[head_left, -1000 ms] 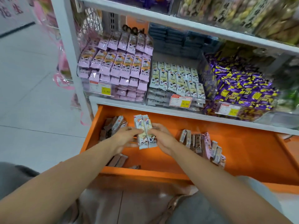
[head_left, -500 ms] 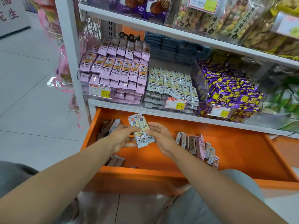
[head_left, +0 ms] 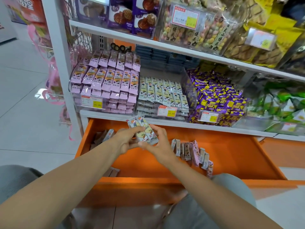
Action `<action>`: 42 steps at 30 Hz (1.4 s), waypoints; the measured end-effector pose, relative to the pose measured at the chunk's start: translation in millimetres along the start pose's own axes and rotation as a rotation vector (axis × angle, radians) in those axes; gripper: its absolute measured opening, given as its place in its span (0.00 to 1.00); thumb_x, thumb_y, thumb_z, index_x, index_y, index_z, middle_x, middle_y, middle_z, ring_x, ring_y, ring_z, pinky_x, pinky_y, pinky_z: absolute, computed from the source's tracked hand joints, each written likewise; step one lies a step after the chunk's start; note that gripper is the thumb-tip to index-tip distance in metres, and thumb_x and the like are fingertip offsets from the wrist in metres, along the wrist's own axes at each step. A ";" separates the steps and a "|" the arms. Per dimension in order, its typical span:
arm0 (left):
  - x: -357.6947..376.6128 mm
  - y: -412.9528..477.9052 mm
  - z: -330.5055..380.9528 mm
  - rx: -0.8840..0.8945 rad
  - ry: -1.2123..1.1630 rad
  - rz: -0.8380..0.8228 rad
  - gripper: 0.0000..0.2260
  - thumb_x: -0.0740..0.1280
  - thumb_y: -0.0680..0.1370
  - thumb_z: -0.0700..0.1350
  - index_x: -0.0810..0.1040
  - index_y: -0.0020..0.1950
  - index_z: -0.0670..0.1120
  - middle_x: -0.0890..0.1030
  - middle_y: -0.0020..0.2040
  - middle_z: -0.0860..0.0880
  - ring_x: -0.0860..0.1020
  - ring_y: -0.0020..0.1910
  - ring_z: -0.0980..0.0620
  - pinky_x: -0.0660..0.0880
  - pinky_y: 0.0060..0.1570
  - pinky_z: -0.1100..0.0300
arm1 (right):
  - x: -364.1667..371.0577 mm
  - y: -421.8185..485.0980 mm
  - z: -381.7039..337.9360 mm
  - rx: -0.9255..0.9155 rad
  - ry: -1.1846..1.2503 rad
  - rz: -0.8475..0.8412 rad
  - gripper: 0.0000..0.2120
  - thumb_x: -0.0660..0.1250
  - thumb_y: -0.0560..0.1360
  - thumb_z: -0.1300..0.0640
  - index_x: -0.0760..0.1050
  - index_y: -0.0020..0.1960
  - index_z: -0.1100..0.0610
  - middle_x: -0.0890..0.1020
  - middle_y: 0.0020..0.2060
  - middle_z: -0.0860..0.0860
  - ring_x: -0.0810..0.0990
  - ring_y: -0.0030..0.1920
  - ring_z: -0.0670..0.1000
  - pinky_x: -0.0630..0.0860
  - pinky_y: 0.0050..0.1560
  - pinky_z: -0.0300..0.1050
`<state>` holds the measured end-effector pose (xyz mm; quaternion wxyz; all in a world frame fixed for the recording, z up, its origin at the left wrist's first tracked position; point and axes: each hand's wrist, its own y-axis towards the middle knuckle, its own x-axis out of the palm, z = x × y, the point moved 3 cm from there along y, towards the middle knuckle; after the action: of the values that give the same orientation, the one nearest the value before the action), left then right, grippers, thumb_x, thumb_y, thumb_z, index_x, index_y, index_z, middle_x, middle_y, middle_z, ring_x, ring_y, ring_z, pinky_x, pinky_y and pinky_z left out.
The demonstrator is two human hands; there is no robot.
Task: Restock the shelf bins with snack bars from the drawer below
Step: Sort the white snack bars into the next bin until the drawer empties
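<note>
Both hands hold a small stack of grey-and-cream snack bars (head_left: 143, 129) above the open orange drawer (head_left: 231, 156). My left hand (head_left: 127, 139) grips the stack from the left and my right hand (head_left: 158, 142) pinches it from the right and below. Just above, on the shelf, the middle clear bin (head_left: 162, 96) holds bars of the same grey kind. The bin to its left (head_left: 107, 83) is packed with pink bars. A row of mixed bars (head_left: 193, 151) stands upright in the drawer to the right of my hands, and more bars (head_left: 105, 134) lie at its left end.
A bin of purple-and-yellow packets (head_left: 217, 98) sits right of the grey bars. The white shelf edge (head_left: 165, 121) runs just above the held stack. Upper shelves carry boxed and bagged snacks (head_left: 194, 30). A white upright post (head_left: 61, 63) stands at the left, with tiled floor (head_left: 24, 113) beyond it.
Both hands have lifted the stack of bars a little higher, toward the shelf edge. The view has tilted up, showing more of the upper shelves.
</note>
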<state>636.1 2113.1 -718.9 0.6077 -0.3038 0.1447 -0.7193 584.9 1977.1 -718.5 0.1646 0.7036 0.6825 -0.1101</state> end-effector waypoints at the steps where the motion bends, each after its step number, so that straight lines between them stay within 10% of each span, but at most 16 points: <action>1: 7.1 -2.4 3.1 -0.002 0.006 -0.007 0.14 0.74 0.73 0.42 0.80 0.56 0.40 0.84 0.44 0.45 0.81 0.37 0.49 0.79 0.29 0.59 | -2.1 -1.6 -2.4 -0.040 -0.063 0.046 0.34 0.77 0.65 0.44 0.64 0.66 0.43 0.68 0.58 0.42 0.67 0.63 0.44 0.65 0.61 0.32; 8: 46.9 -19.1 35.9 0.151 0.122 -0.130 0.17 0.73 0.75 0.48 0.79 0.58 0.39 0.83 0.50 0.42 0.82 0.42 0.47 0.82 0.40 0.53 | -39.5 9.1 -27.5 -0.106 -0.166 0.330 0.32 0.70 0.66 0.40 0.69 0.67 0.50 0.71 0.57 0.44 0.69 0.61 0.43 0.65 0.58 0.32; 15: 56.0 -25.9 86.4 1.051 1.050 0.106 0.15 0.62 0.81 0.50 0.73 0.67 0.48 0.74 0.66 0.49 0.70 0.66 0.51 0.67 0.65 0.55 | -101.4 54.7 -34.8 -0.021 -0.197 0.667 0.27 0.73 0.71 0.52 0.69 0.67 0.55 0.72 0.58 0.47 0.71 0.62 0.50 0.71 0.64 0.52; 23: 63.3 24.6 80.8 1.085 1.723 0.014 0.27 0.54 0.83 0.58 0.49 0.80 0.57 0.41 0.80 0.51 0.39 0.79 0.49 0.38 0.76 0.46 | -107.5 109.4 -30.7 0.074 -0.437 0.711 0.27 0.72 0.73 0.47 0.70 0.65 0.59 0.75 0.60 0.57 0.71 0.63 0.57 0.68 0.61 0.50; 35: 61.4 45.0 74.7 1.129 1.733 0.060 0.27 0.54 0.83 0.56 0.48 0.80 0.56 0.41 0.80 0.51 0.39 0.79 0.49 0.32 0.73 0.48 | -101.1 126.0 -14.6 0.122 -0.667 0.601 0.27 0.66 0.75 0.38 0.73 0.64 0.56 0.73 0.62 0.58 0.67 0.64 0.59 0.65 0.62 0.53; 39: 54.9 27.5 77.0 1.341 1.522 0.054 0.21 0.60 0.80 0.48 0.69 0.74 0.50 0.64 0.77 0.46 0.59 0.76 0.45 0.52 0.76 0.47 | -103.4 110.0 -25.4 -0.141 -0.547 0.632 0.15 0.68 0.76 0.49 0.76 0.58 0.56 0.73 0.57 0.52 0.69 0.59 0.53 0.68 0.60 0.49; 42: 47.2 14.1 71.6 1.479 1.407 0.075 0.13 0.58 0.77 0.45 0.77 0.58 0.47 0.75 0.56 0.48 0.71 0.57 0.48 0.68 0.57 0.53 | -97.1 84.4 -35.0 -0.323 -0.338 0.500 0.04 0.65 0.77 0.61 0.76 0.50 0.55 0.75 0.46 0.50 0.73 0.45 0.47 0.70 0.45 0.35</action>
<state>687.4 2076.2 -659.4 0.4425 0.6437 -0.0019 -0.6244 662.3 1899.6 -642.5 0.4066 0.7856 0.4608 -0.0717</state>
